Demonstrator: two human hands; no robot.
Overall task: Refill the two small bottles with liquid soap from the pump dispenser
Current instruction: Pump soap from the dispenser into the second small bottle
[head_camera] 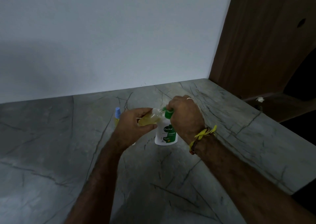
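One small bottle point(149, 119) tilted in left fingers point(145, 111) at pump nozzle point(164, 109)

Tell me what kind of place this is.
Probably a home kitchen or utility counter, though I can't be sure. A grey veined stone countertop meets a plain painted wall, a dark wooden cabinet panel stands at the right, and a soap pump dispenser sits on the counter.

Your left hand point(132, 123) hides most of the second small bottle point(117, 116); your right hand point(184, 116) covers the pump head point(168, 111). The dispenser's point(166, 135) small print is unreadable.
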